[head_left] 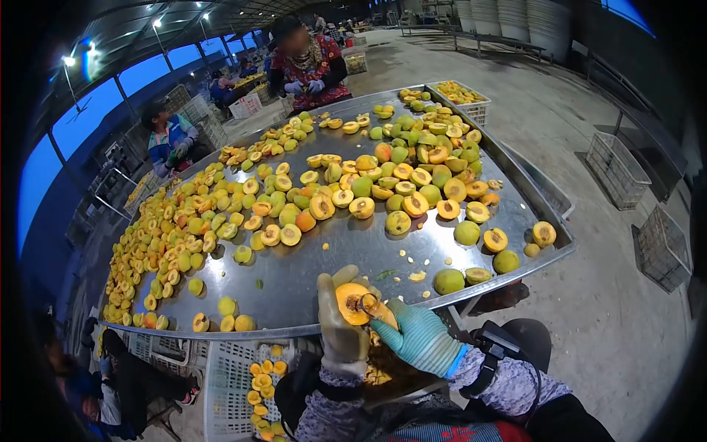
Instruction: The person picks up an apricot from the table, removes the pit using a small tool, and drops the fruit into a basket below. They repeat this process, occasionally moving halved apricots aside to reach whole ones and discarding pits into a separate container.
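Near the table's front edge, my left hand (342, 318), in a pale glove, holds a halved yellow-orange fruit (353, 303) with its cut face and dark centre showing. My right hand (423, 339), in a teal striped glove, is closed round a small tool whose dark looped end (370, 303) touches the cut face. Another piece of orange fruit (384, 315) shows between the two hands. Beyond them, many whole and halved fruits (322, 207) lie on the metal table (309, 272).
A white crate (228, 383) with fruit halves stands below the table edge, left of my legs. One person (313, 62) stands across the table, another (171, 140) sits at the far left, and a third (140, 376) is at lower left. Empty-looking crates (617, 173) stand on the right floor.
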Motion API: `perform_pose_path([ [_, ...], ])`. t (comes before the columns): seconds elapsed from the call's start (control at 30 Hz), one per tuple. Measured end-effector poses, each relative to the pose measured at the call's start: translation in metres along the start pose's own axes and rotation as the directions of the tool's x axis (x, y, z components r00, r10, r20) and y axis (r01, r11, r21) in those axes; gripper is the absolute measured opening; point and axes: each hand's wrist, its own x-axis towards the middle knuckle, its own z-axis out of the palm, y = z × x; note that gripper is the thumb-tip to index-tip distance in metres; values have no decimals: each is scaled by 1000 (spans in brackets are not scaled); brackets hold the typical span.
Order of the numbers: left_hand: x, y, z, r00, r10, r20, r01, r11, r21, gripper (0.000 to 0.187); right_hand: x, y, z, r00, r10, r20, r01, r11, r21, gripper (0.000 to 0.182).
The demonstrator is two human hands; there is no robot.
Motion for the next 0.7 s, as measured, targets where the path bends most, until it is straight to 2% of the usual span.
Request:
perform_pose_path([
  [0.07,2,0,-9,1000,-13,-29,14,998,55,64,0,-5,-2,1000,5,14,-5,1000,17,47],
  [0.17,4,-9,-21,999,16,46,-23,989,145,64,3,1,2,999,5,44,0,993,-120,47],
  [0.2,-1,-8,-8,999,8,-42,-4,996,93,61,3,2,5,999,5,42,0,993,-117,48],
  [0.23,-5,-4,-3,998,-4,61,0,998,61,60,3,3,7,999,7,44,-2,994,-113,49],
  [0.27,-10,-1,7,1000,25,7,-25,999,23,60,4,5,6,989,66,130,-48,990,-133,52],
  [0.3,-13,-1,14,998,47,-52,-47,999,-14,60,4,4,5,991,61,116,-44,990,-138,52],
  [0.37,-16,-4,14,996,87,-6,-87,996,-3,60,1,2,7,991,34,130,-33,999,-9,55],
  [0.4,-18,-5,13,993,112,-25,-109,991,78,61,1,6,11,990,20,142,-24,999,29,57],
  [0.43,-19,-6,12,990,136,-42,-128,979,161,61,1,10,14,990,22,137,-27,999,32,57],
  [0.5,-22,-9,5,993,119,-23,-113,979,171,61,0,13,19,988,-73,137,66,996,56,57],
  [0.53,-21,-10,2,994,107,-6,-104,979,178,61,1,14,18,988,-71,138,64,996,56,57],
  [0.6,-19,-15,-3,998,61,-14,-59,991,116,60,1,12,13,967,84,242,-67,995,-75,55],
  [0.63,-18,-17,-4,1000,21,-15,-20,998,55,60,0,14,13,964,91,248,-75,995,-72,55],
  [0.67,-17,-18,-6,992,117,50,-126,945,302,58,-1,20,16,980,53,191,-45,998,-49,54],
  [0.7,-14,-18,-7,994,102,32,-107,946,307,58,-3,27,20,990,22,139,-18,1000,-25,53],
])
